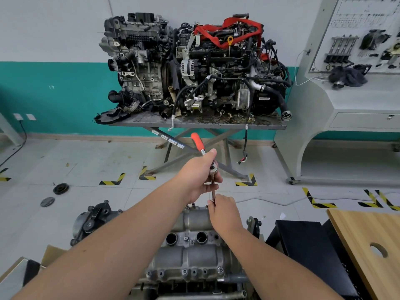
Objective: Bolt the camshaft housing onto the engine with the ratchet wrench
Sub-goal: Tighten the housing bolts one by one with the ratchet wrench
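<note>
a person's left hand (198,176) is curled round the head end of a ratchet (202,151), its orange grip pointing up and away toward the far wall, while the right hand (223,210) pinches the thin extension bar (213,194) low on its shaft, just above the housing (194,245). the housing lies lengthwise away from the viewer on the engine (194,284) at the bottom of the view, and the bar stands nearly upright over its far end, so the tool's long axis runs roughly square to the casting's top face. the right hand is the nearer of the two to the bolt, which it hides; whether the socket is already seated cannot be told. the next turn looks to depend on keeping that bar plumb over the far-edge bolt hole while the left hand swings the handle sideways. two other engines (194,68) sit on a lift table (194,124) against the wall beyond.
</note>
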Action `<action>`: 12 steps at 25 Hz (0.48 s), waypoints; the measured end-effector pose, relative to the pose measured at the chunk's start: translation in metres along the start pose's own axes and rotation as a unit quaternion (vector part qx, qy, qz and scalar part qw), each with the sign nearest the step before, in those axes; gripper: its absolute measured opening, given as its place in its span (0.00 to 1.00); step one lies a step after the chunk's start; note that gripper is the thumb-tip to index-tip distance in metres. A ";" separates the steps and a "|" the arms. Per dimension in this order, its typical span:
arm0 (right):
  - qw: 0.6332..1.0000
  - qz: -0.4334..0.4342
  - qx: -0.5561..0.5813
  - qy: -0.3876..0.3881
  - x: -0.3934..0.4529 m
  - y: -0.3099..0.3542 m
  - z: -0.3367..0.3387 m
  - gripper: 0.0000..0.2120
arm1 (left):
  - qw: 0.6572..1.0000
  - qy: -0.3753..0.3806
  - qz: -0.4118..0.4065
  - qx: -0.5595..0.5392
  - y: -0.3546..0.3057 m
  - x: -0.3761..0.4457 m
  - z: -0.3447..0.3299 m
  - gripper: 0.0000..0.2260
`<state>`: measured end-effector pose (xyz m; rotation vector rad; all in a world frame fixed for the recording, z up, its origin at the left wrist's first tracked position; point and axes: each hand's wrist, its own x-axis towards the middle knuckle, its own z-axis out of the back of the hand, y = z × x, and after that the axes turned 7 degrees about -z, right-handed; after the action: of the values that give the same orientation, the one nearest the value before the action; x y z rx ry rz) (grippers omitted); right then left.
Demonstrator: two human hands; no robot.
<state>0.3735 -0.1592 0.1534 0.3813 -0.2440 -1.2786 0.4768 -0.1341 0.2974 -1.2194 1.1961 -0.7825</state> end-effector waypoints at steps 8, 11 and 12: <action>1.000 0.004 0.006 0.016 -0.001 0.002 0.006 0.16 | 1.000 -0.003 0.002 0.006 -0.001 0.000 -0.005 0.19; 1.000 0.004 0.003 0.018 0.001 0.003 0.007 0.16 | 1.000 0.006 -0.003 0.006 -0.002 0.001 -0.004 0.21; 1.000 0.003 0.002 0.021 0.001 0.003 0.008 0.16 | 1.000 0.010 -0.002 0.005 -0.002 0.001 -0.003 0.21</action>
<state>0.3737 -0.1608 0.1615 0.4108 -0.2121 -1.2623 0.4748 -0.1366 0.2996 -1.2087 1.2038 -0.8051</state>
